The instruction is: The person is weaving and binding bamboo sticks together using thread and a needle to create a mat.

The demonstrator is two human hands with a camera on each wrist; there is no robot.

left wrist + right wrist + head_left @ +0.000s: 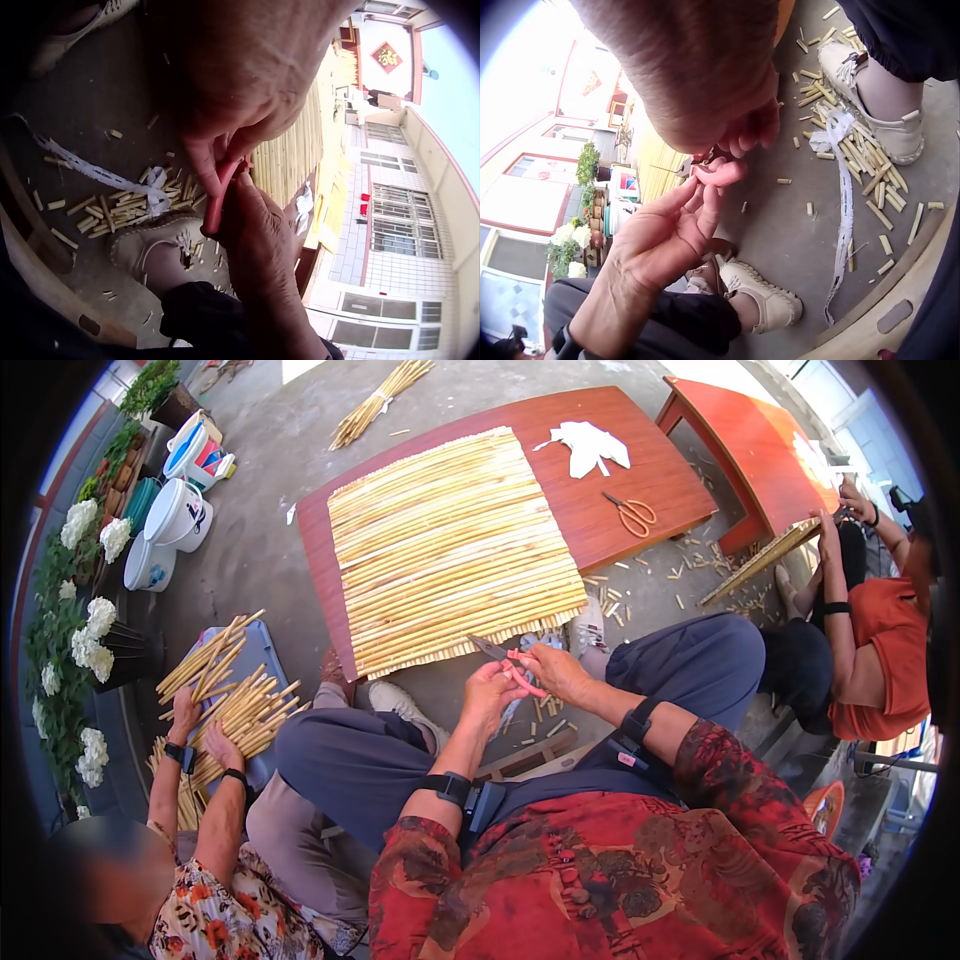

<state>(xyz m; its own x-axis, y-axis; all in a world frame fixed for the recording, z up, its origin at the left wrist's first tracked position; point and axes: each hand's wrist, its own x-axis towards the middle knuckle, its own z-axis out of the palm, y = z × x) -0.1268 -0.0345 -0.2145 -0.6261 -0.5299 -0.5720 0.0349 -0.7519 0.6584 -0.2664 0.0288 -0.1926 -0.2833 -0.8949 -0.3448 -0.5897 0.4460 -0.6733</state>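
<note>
Head view's got pink-handled, grey-bladed metal cutters [523, 681] between left hand [486, 692] and right hand [562, 673], fingers curled, both gripping the handles, near the red-brown wooden worktop's [680, 485] near edge.

A red shirt [610, 890] printed with dark floral shapes is worn, its sleeves [730, 755] ending well behind the left hand [485, 695] and right hand [560, 672]. Black straps [447, 787] bearing dark devices [487, 806] are fastened nearer; dark blue trousers [690, 660] and laced beige shoes [881, 112] are worn below.
</note>
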